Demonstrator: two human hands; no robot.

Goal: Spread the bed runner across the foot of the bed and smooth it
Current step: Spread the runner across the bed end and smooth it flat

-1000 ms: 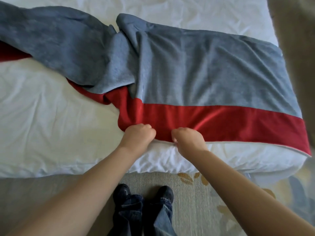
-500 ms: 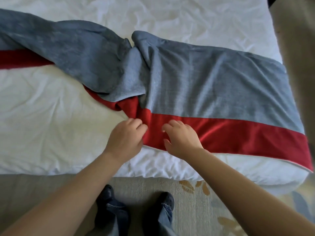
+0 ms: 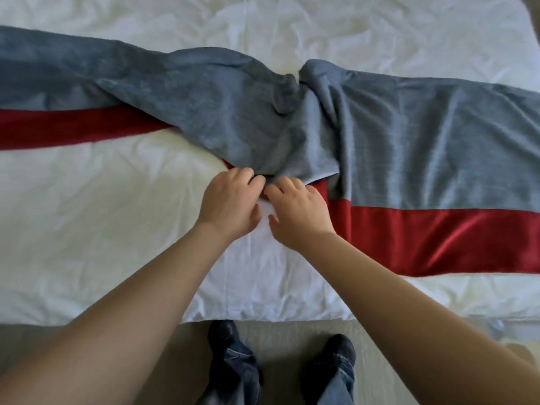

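Note:
The bed runner, grey with a red band along its near side, lies across the white bed. Its right half is flat; in the middle it is twisted and bunched, with a grey fold lying over the red band. On the left half the red band shows again below the grey. My left hand has its fingers curled into the edge of the grey fold at the twist. Right beside it, my right hand rests bent fingers on the red band, its thumb lying off on the sheet.
The bed's near edge runs across the lower view, with carpet below it. My two dark shoes and jeans stand on the carpet close to the bed. White wrinkled sheet extends beyond the runner.
Both hands let go of the red near edge and moved up and left to the twisted fold. The view shifted left, so more of the runner's left half shows.

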